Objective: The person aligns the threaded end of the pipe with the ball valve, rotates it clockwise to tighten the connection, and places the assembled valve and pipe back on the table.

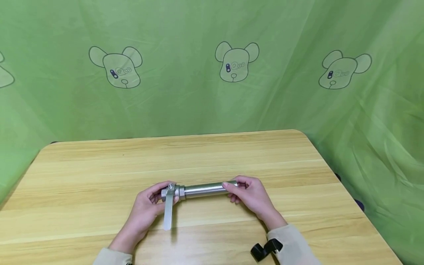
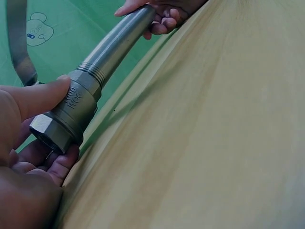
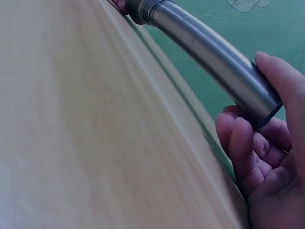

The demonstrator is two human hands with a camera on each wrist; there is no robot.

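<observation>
Overall: green cloth (image 1: 179, 106), printed, filling the upper frame. Desk (image 1: 99, 169), wood-grained, smooth-looking, across the lower frame. Steel pipe (image 1: 202, 190), lower centre; likely stiff, weighty, slick along its barrel, hardly fragile. My right grip (image 1: 253, 194) pinches the pipe's plain end; my left grip (image 1: 147, 206) holds the valve (image 2: 78, 110) at the other end, whose hexagonal faces should give surest purchase. Lever (image 1: 168, 215), flat, on the valve, pointing to the lower edge; probably a poor handhold.
</observation>
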